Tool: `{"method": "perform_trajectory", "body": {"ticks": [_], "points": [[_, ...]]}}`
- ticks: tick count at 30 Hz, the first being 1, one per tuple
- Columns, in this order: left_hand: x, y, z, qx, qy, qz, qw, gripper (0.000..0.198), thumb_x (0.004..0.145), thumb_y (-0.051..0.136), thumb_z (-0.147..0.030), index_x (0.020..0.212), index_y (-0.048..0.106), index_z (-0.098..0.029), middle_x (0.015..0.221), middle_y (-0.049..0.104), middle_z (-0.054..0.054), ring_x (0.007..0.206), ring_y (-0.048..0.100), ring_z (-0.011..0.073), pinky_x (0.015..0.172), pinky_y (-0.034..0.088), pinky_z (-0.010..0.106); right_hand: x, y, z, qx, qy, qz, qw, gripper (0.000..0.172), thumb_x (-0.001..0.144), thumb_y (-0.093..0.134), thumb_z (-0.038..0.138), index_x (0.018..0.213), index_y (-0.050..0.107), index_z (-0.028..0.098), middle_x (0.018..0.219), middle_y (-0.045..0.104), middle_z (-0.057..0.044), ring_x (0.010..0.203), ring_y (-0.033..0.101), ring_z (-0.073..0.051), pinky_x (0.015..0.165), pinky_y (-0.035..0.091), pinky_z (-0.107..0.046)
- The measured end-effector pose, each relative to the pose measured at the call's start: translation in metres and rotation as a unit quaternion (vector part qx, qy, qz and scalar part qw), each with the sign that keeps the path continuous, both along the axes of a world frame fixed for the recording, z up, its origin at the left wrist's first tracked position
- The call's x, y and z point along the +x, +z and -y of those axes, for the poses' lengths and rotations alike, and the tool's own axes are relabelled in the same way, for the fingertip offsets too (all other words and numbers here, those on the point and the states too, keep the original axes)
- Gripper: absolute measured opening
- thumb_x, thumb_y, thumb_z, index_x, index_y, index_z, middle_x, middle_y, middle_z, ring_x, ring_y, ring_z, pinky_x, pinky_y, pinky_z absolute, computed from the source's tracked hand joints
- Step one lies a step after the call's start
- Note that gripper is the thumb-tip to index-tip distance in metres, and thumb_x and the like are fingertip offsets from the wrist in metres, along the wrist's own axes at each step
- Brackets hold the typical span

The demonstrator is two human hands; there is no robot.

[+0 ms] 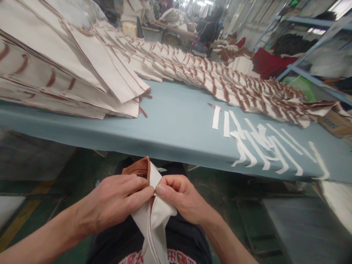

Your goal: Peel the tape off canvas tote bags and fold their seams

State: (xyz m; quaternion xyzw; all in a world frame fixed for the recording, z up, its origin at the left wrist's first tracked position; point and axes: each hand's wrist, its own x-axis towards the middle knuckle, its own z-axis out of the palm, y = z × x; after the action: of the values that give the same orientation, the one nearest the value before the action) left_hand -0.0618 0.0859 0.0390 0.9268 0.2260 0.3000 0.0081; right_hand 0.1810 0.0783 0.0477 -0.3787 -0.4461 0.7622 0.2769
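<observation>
Close in front of my body, both hands grip a cream fabric piece (158,223) with brown edging and a brown inner side. My left hand (118,198) pinches it from the left, fingers bent over the brown-lined fold. From the other side my right hand (184,196) squeezes the cloth between thumb and curled fingers. The thumb and fingertips of the two hands meet at a small pale spot on the edge, too small to name. The cloth's lower end hangs down over my dark shirt.
A blue-covered table (170,121) runs across ahead of me. Stacked cream fabric pieces (68,73) lie on its left, with long overlapping rows of brown-trimmed pieces (220,80) behind. White strips (258,146) are spread on the right near a cardboard box (334,123). A person (210,27) is in the background.
</observation>
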Motion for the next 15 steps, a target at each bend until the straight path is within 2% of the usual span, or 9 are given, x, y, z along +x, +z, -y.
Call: {"method": "perform_trajectory", "body": {"ticks": [7,11,15], "points": [[0.0011,-0.0033,0.0011,-0.001,0.001,0.020,1.000,0.025,0.120,0.043,-0.011,0.115,0.065,-0.021,0.088,0.077,0.003,0.070,0.071,0.0186,0.068,0.054,0.028,0.0017,-0.0026,-0.0004,-0.043,0.036,-0.032,0.998,0.077,0.078,0.088,0.090,0.073,0.057,0.019,0.063,0.047,0.009,0.055,0.030,-0.006,0.052,0.022,-0.024],[0.0025,-0.0046,0.0027,-0.004,-0.008,0.027,1.000,0.023,0.118,0.046,-0.011,0.118,0.067,-0.021,0.087,0.078,0.003,0.068,0.070,0.0188,0.067,0.055,0.028,0.0025,-0.0045,-0.0012,-0.065,0.061,-0.037,0.995,0.074,0.076,0.094,0.084,0.072,0.056,0.020,0.061,0.047,0.010,0.052,0.030,-0.005,0.050,0.020,-0.024],[0.0018,-0.0100,0.0051,-0.021,-0.016,0.033,0.999,0.025,0.116,0.045,-0.010,0.119,0.067,-0.021,0.089,0.078,0.005,0.068,0.070,0.0189,0.066,0.055,0.028,0.0008,-0.0021,-0.0027,-0.065,0.083,-0.050,0.993,0.071,0.077,0.096,0.079,0.072,0.056,0.021,0.061,0.046,0.010,0.054,0.031,-0.006,0.052,0.024,-0.023]]}}
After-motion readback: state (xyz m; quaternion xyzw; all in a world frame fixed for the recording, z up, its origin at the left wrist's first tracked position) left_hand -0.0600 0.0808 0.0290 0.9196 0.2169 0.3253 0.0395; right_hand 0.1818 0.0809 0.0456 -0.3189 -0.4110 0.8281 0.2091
